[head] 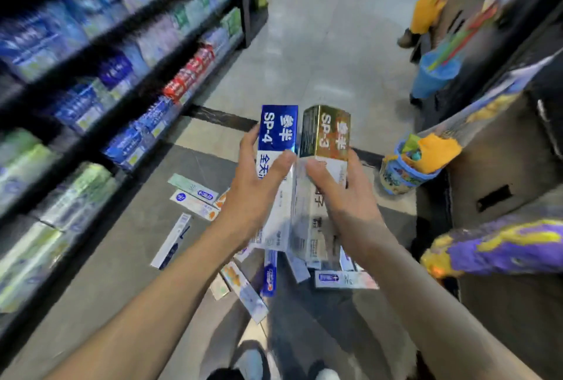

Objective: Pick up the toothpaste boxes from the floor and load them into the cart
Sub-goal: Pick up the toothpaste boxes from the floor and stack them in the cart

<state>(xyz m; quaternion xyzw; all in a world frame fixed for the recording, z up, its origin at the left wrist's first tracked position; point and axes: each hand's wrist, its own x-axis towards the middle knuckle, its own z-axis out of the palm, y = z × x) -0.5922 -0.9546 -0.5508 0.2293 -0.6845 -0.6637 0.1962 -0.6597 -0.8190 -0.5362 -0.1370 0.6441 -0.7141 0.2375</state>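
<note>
Nearest to me, at the bottom edge, I see the toes of two white shoes (327,375) on the grey tiled floor (122,257). My two bare forearms reach up from the lower corners toward the middle of the view.

My left hand (253,187) grips a long white toothpaste box with a blue top marked SP-4 (277,132), thumb across its face and fingers curled round its left edge. My right hand (341,193) grips a long white toothpaste box with a gold top marked SP-3 (330,132), thumb on the front and fingers wrapped round the right side. The two boxes stand upright, side by side and just about touching, held above the floor.

Below and behind my hands, a loose scatter of slim white, blue and orange toothpaste boxes (195,201) lies flat on the floor, some overlapping, some pointing different ways.

To my left runs a black shelving unit (134,123) packed with blue, green and red toothpaste cartons, blurred. To my right I see brown cardboard cartons (499,184) and a blue basket with orange and yellow contents (408,166).

Farther up the aisle, on the right, stands a person in orange clothing (426,10), with a blue bucket (435,74) near them.
</note>
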